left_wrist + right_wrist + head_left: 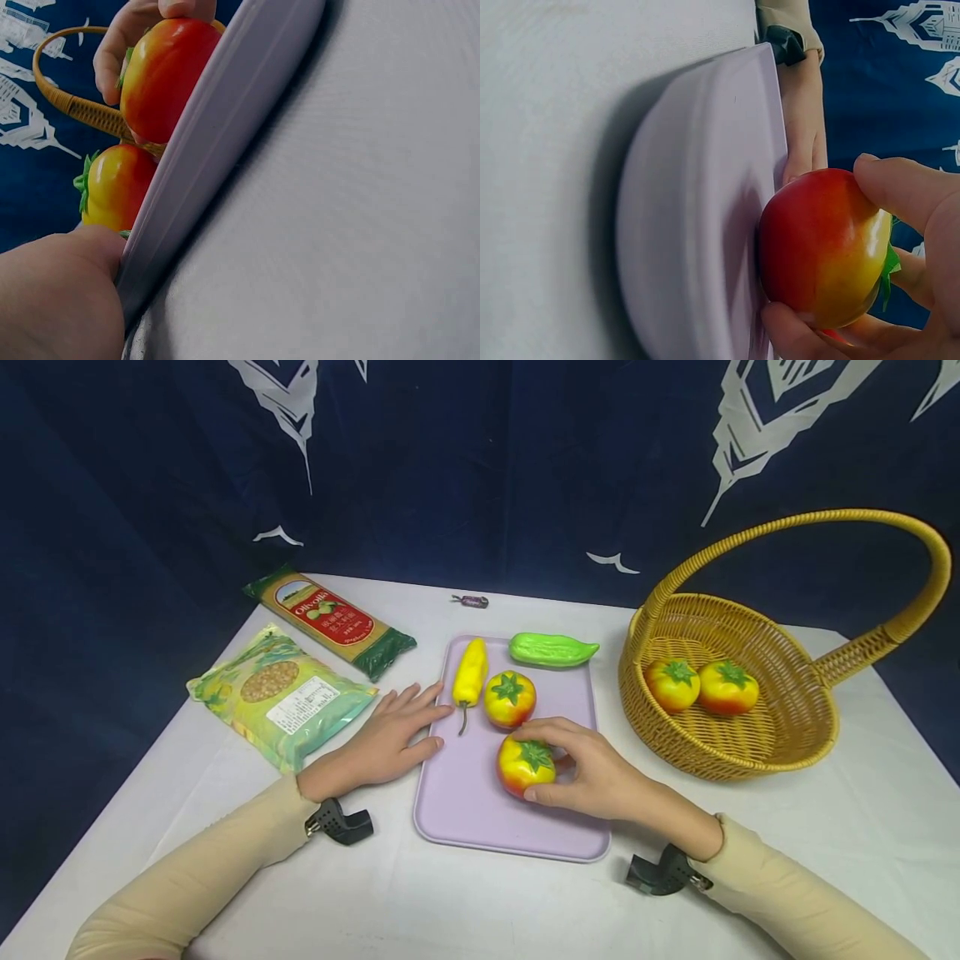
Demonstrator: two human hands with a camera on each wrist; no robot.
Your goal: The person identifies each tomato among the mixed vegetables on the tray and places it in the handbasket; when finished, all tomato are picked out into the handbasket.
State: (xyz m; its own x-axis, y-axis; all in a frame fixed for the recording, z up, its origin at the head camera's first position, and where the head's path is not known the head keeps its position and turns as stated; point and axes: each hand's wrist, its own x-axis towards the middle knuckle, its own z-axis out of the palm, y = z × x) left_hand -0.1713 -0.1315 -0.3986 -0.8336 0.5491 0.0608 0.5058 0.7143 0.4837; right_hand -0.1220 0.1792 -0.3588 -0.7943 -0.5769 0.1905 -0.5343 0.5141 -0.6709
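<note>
My right hand (600, 772) grips a red-and-yellow toy tomato (519, 768) with a green leafy top, thumb on its near side and fingers around the far side. In the right wrist view this tomato (817, 247) sits close over the lilac tray (727, 112). A second tomato (510, 697) lies just behind it on the tray (465, 810). Fingers spread, my left hand (386, 735) rests at the tray's left edge, its fingertips near a yellow pepper (470, 672). Along the tray's far edge lies a green bitter melon (553, 650).
To the right stands a wicker basket (637, 710) with a tall handle and two more tomatoes (727, 687) inside. A green-yellow bag (277, 697) and a red-labelled pasta packet (330, 618) lie at the left. Behind the tray is a small wrapped candy (472, 602).
</note>
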